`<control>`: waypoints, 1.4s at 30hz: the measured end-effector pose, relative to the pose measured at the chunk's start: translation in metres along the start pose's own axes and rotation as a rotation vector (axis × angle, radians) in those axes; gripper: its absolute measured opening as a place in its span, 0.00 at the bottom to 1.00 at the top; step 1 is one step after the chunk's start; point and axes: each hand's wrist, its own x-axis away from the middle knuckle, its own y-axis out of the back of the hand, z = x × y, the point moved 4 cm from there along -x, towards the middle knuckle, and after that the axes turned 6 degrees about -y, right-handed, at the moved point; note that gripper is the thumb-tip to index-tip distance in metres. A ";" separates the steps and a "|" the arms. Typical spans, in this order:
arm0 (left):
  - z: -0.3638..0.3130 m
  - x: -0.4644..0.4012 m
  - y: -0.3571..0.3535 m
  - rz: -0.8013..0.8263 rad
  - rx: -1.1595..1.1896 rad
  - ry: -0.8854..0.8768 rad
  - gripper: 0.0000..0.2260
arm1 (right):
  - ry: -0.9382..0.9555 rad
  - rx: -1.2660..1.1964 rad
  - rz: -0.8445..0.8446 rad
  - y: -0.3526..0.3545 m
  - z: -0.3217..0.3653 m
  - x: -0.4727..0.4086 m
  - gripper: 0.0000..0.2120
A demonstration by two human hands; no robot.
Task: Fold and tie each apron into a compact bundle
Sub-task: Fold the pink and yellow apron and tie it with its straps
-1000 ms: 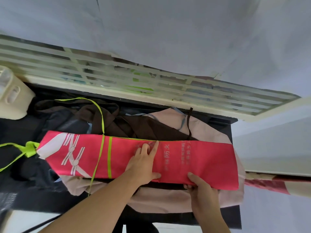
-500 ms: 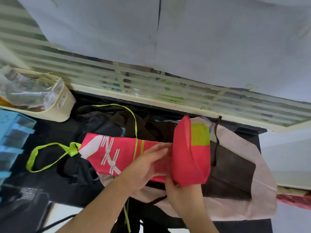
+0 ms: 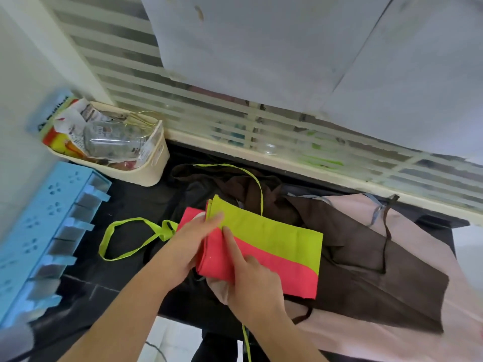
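Two hands work the red-and-lime apron (image 3: 264, 254) lying on the brown and pink aprons on my counter (image 3: 125, 202). My left hand (image 3: 193, 241) grips its folded left edge while my right hand (image 3: 251, 280) presses flat on top, keeping the layers aligned so I can tie it.

The folded apron (image 3: 264, 246) is coral red with a lime-green band, and its straps (image 3: 125, 241) are lime green. Beneath lie a dark brown apron (image 3: 366, 246) and a pale pink one (image 3: 428, 231) on a black table (image 3: 125, 205). The rack (image 3: 34, 231) is light blue with flower cut-outs, the basket (image 3: 154, 163) cream.
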 end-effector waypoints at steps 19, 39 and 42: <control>0.049 -0.027 0.006 -0.117 -1.297 -0.536 0.27 | -0.230 -0.056 -0.080 -0.043 -0.081 0.012 0.35; 0.073 -0.036 -0.105 0.072 -1.374 -0.547 0.34 | -0.595 -0.856 -0.256 0.047 -0.201 0.017 0.04; 0.083 -0.039 -0.144 0.123 -1.367 -0.548 0.33 | -0.632 -0.862 -0.292 0.060 -0.236 0.038 0.06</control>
